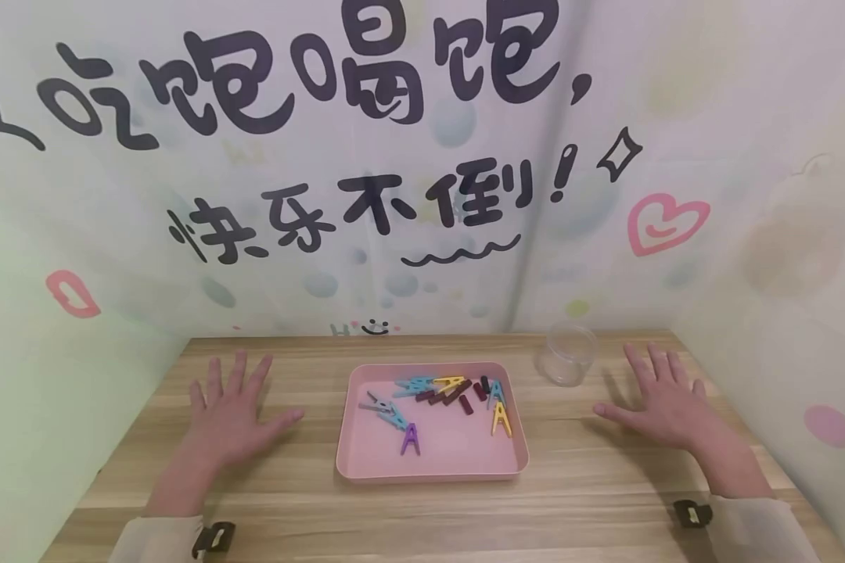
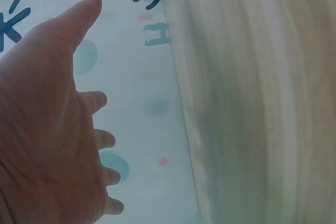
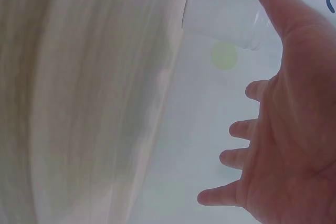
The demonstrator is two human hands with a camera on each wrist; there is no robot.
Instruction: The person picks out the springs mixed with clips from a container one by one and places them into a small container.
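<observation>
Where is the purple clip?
In the head view, the purple clip lies in the pink tray, just left of centre and toward the near edge, beside a blue clip.

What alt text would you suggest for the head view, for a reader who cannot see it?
A pink tray of coloured clips and dark pieces sits on a wooden table between a person's empty, spread left hand and right hand. A clear container stands near the right hand; large writing marks the backdrop.

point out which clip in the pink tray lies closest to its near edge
The purple clip, the only one of that colour; the others, such as the yellow clip at right, lie farther back in the tray.
</observation>
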